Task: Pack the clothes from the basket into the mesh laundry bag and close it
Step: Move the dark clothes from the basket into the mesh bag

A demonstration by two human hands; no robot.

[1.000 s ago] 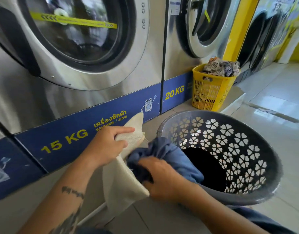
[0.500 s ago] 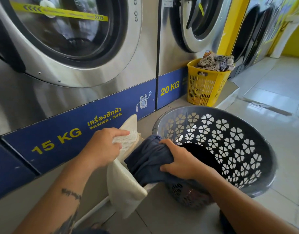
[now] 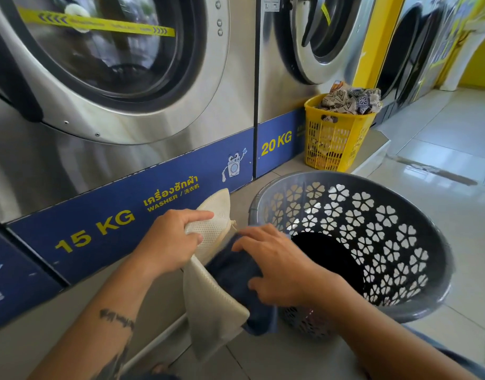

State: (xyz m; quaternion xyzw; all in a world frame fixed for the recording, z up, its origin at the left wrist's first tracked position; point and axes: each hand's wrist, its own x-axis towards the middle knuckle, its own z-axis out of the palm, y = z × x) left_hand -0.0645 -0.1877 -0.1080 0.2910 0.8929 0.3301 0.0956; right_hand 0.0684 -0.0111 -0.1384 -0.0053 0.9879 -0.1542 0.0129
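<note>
Fingers (image 3: pixel 200 215) of left hand (image 3: pixel 167 242) pinch the mesh laundry bag (image 3: pixel 214 308) mouth open, just left of grey basket (image 3: pixel 433 272); right hand (image 3: pixel 279 270) curls over navy garment (image 3: pixel 233 270), half inside. I judge it soft, light, floppy: grip bunched folds.

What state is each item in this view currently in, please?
mesh laundry bag, mouth open, gripped at the rim by the left hand.
dark blue garment, partly inside the bag, under the right hand.
grey basket, tipped toward the person, dark inside.
yellow basket, upright, heaped with patterned clothes.
15 KG washer door, shut.
</note>
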